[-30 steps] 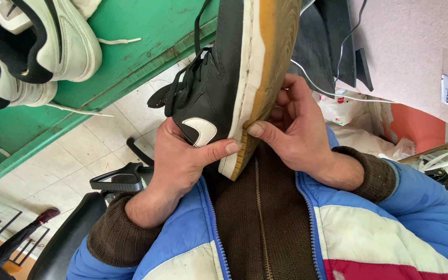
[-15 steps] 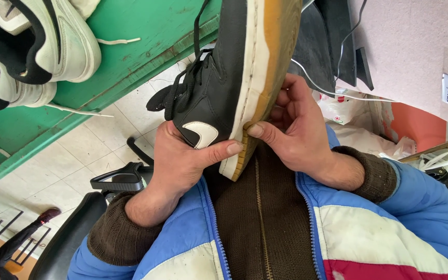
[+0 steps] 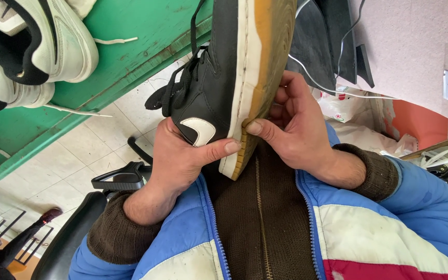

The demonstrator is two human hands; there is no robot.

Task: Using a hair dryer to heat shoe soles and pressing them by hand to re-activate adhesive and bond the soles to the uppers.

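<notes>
I hold a black sneaker (image 3: 219,78) on its side against my chest, its white midsole and tan rubber outsole (image 3: 270,52) turned toward me. My left hand (image 3: 182,155) wraps the heel, with its thumb pressed on the white midsole. On the other side, my right hand (image 3: 296,129) grips the sole edge, thumb tip on the tan rubber near the heel. Black laces (image 3: 175,88) hang loose from the upper. I wear a blue and white jacket over a brown zip sweater.
Black and white sneakers (image 3: 32,46) lie on a green bench (image 3: 146,31) at the upper left. Below it are a pale tiled floor (image 3: 79,155) and a black chair arm (image 3: 117,181). Dark sheets (image 3: 317,36), a white cord (image 3: 338,91) and plastic bags (image 3: 348,111) are at the right.
</notes>
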